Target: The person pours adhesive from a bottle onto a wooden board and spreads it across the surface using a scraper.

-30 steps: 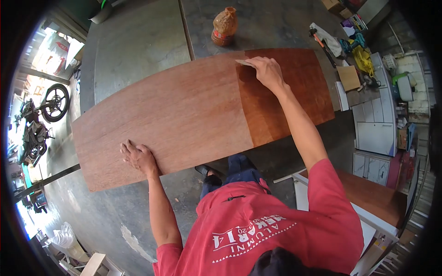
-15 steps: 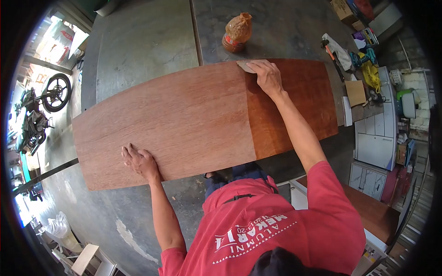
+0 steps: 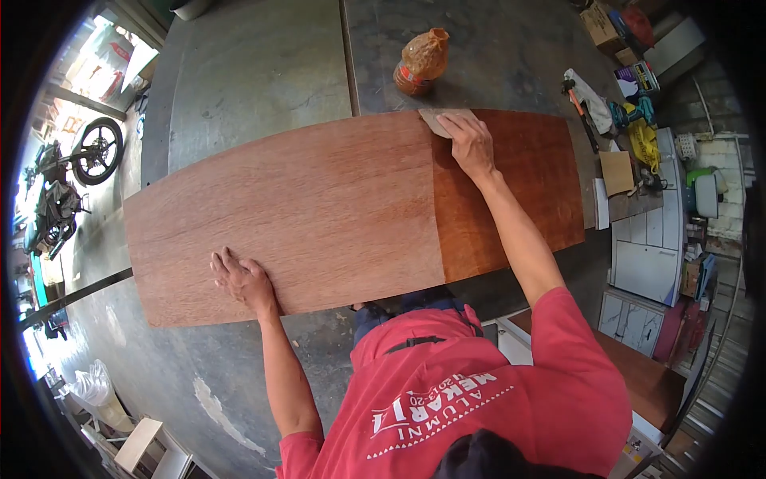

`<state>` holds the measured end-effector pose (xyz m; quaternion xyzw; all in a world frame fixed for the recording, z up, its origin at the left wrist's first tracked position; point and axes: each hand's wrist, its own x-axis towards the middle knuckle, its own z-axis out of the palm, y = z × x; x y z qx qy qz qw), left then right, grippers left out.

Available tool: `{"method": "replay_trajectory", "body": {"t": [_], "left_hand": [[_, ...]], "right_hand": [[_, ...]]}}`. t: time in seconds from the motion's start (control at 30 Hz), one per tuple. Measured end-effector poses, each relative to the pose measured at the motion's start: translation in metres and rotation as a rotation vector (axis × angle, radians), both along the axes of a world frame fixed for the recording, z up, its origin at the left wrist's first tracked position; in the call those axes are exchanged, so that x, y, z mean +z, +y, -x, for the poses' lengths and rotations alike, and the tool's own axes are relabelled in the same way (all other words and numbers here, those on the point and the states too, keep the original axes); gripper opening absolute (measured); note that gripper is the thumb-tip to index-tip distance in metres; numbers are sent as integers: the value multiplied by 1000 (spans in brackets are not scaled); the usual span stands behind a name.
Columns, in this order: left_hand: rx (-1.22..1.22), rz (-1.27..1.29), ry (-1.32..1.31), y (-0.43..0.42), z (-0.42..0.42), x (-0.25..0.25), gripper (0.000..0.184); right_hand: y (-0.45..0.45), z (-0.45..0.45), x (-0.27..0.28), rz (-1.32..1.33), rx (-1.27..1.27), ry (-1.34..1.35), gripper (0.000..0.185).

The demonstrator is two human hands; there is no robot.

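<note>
A long wooden board with curved edges lies in front of me. Its left part is pale and matt, while the right end is darker, glossy reddish brown, with a straight border between them. My left hand rests on the pale part near the front edge, fingers spread. At the far edge, by the border, my right hand grips a flat beige piece against the surface; whether it is a cloth, sandpaper or spreader I cannot tell. Beyond it stands a cut-off-looking plastic bottle of brown stuff.
The board lies across a dark worktable. At the right are a hammer, a teal power drill, a yellow bag and a white cabinet. A motorcycle stands at the far left.
My right hand has shifted slightly right and toward me, and more of the beige piece shows. The left hand stays in place. The camera view has tilted a little.
</note>
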<state>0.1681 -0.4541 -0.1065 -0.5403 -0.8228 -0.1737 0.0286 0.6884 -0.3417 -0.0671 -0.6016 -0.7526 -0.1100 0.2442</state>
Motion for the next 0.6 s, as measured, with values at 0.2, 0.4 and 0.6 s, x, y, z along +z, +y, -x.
{"method": "replay_trajectory", "body": {"t": [0.2, 0.4, 0.6], "left_hand": [[7, -2, -5, -1, -1, 1, 53], [13, -1, -1, 0, -2, 1, 52], [20, -14, 0, -1, -3, 3, 51]], "right_hand": [[-16, -3, 6, 97, 55, 8, 31], [-1, -8, 2, 51, -74, 47, 32], [-18, 37, 7, 62, 16, 59, 30]]}}
